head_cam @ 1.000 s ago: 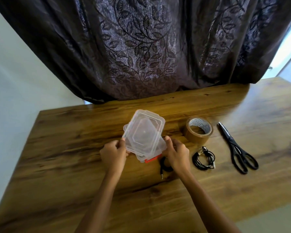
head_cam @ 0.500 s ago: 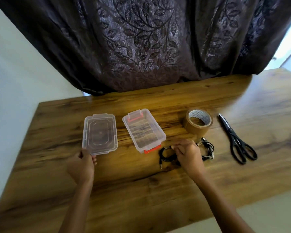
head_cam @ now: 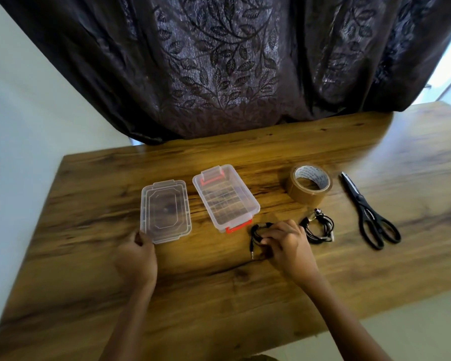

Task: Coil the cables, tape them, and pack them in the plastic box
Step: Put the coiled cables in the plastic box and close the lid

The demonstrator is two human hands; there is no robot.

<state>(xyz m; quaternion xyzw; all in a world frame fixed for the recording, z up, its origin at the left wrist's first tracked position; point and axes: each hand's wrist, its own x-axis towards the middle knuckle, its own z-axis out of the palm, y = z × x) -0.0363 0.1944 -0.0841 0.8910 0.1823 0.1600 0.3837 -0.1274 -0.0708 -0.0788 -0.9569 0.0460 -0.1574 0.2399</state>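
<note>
One risk: right hand [head_cam: 287, 243] fingers clamp untaped cable [head_cam: 255, 231], coil could spring apart; left hand [head_cam: 137, 254] grip at lid [head_cam: 166, 209] unclear.

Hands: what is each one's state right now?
Left hand: at the box lid corner; grip cannot be told.
Right hand: pinches the black audio cable.
</note>
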